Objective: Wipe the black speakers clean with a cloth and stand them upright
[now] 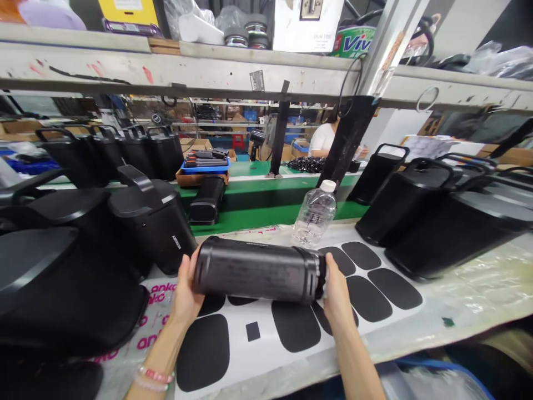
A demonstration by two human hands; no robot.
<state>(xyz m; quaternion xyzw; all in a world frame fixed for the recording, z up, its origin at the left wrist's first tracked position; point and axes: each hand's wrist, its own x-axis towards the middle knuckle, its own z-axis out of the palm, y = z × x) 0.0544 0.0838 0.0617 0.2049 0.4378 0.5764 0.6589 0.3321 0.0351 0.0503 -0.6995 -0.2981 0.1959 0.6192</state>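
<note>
Between my two hands a long black housing (254, 270) with rounded sides lies on its side, raised over the bench. My left hand (189, 286) is closed round its left end. My right hand (335, 286) grips the other end, where a darker, uneven edge shows. Below the housing is a white backing sheet (258, 364) bearing several black rounded-square pads (203, 351) and one small black square (252, 331); the housing covers part of the sheet. Behind it stands a clear plastic bottle (315, 215) with a white cap.
Several black housings with handles crowd the left (152, 222) and right (416, 194). Another black housing (207, 201) lies on the green belt (258, 205), near a blue tray (207, 165) of small parts. A shelf beam (208, 69) crosses above. A person (327, 139) sits beyond.
</note>
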